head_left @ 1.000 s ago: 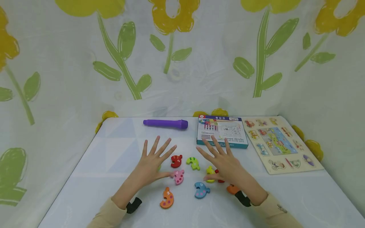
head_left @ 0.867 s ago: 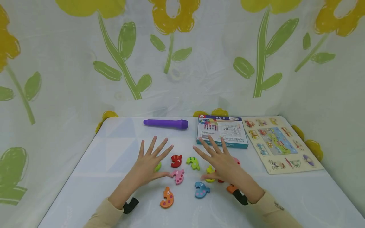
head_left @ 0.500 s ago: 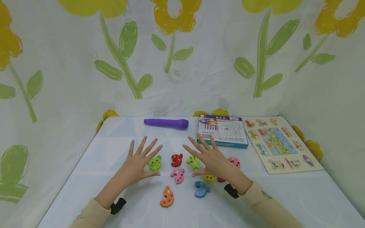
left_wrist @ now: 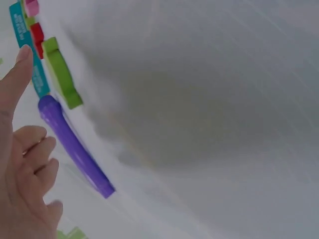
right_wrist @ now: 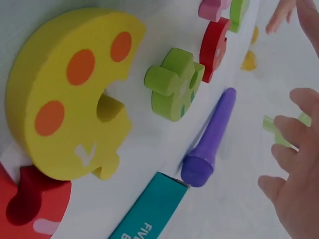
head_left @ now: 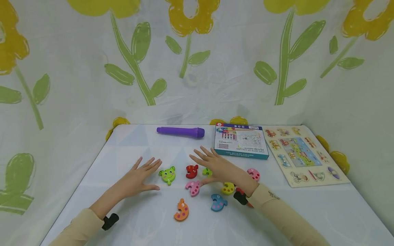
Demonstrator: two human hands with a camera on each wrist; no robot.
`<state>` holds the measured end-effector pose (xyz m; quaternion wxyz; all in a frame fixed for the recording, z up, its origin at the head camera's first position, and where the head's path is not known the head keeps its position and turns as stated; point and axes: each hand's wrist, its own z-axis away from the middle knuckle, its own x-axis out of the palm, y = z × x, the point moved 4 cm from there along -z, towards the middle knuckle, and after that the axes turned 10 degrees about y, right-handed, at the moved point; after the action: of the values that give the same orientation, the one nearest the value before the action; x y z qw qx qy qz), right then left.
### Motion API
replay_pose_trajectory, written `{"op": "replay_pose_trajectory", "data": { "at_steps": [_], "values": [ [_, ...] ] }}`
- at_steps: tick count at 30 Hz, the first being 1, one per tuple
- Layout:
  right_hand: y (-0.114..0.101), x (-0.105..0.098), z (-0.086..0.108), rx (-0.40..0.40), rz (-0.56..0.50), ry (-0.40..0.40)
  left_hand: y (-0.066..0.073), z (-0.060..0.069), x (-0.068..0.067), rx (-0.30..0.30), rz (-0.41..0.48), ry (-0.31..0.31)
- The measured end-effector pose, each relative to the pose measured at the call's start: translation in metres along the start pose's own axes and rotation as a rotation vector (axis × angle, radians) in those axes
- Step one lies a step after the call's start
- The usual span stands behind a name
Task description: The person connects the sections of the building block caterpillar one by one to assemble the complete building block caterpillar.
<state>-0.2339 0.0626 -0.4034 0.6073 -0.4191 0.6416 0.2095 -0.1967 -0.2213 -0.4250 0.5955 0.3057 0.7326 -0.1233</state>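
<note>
My left hand (head_left: 135,179) hovers with fingers spread, left of a green frog-face puzzle piece (head_left: 168,175), holding nothing. Over the scattered pieces, my right hand (head_left: 217,167) is outstretched and also holds nothing; it partly covers a green striped piece (head_left: 207,172). Around it lie a red piece (head_left: 192,171), a pink piece (head_left: 193,188), a yellow piece (right_wrist: 75,89), a blue piece (head_left: 218,202) and another pink piece (head_left: 253,174). Nearer the front is an orange piece (head_left: 181,210). A red piece (right_wrist: 37,204) is partly hidden by my right forearm in the head view.
A purple toy microphone (head_left: 180,132) lies at the back of the white table (head_left: 147,225). Right of it are a flat printed box (head_left: 241,141) and a wooden picture puzzle board (head_left: 306,157). A flower-printed cloth (head_left: 227,75) hangs behind.
Both hands have moved left, the left one away from the frog-face piece, uncovering it. The right hand now reaches over the middle pieces. The pieces stay in place on the table.
</note>
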Motion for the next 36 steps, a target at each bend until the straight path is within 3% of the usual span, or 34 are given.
{"op": "replay_pose_trajectory", "data": {
  "at_steps": [7,13,24,36],
  "values": [
    [0.003,0.006,-0.012,0.061,-0.218,-0.133,-0.015,-0.005,0.006,-0.037,0.223,-0.105],
    [0.011,0.013,-0.022,0.110,-0.292,-0.235,-0.024,-0.018,0.011,-0.032,0.306,-0.125],
    [0.022,0.026,-0.038,0.064,-0.305,-0.229,-0.028,-0.038,0.023,0.047,0.462,-0.128],
    [0.031,0.036,-0.048,0.082,-0.314,-0.205,-0.023,-0.045,0.035,0.053,0.621,-0.245]
  ]
}}
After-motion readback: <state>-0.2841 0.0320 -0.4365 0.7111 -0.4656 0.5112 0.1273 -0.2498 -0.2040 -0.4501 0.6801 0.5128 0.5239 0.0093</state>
